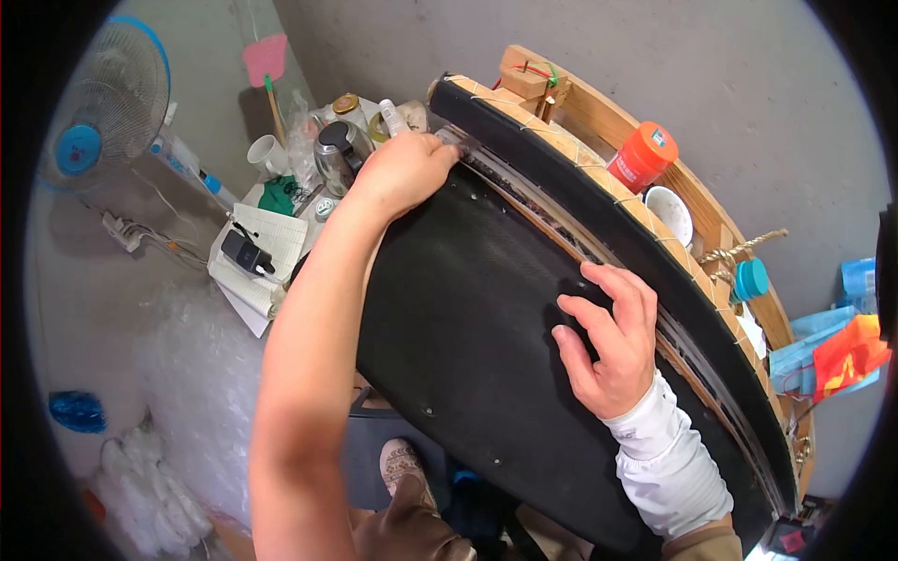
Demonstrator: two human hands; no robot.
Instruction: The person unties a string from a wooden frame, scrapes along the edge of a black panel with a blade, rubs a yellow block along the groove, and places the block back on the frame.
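A large black-covered board with a curved far edge lies in front of me. Along that edge runs a long narrow channel, greyish and shiny, with dark material inside and a thin wooden strip beside it. My left hand reaches to the channel's far left end, its fingers bent together there; what they hold, if anything, is hidden. Over the board, close to the channel's middle, my right hand holds nothing and has its fingers apart. A white sleeve cover is around the right wrist.
Behind the black padded rim, a wooden rack holds an orange-red container and a white cup. At left are a kettle, a mug, an open notebook with a black device, and a fan.
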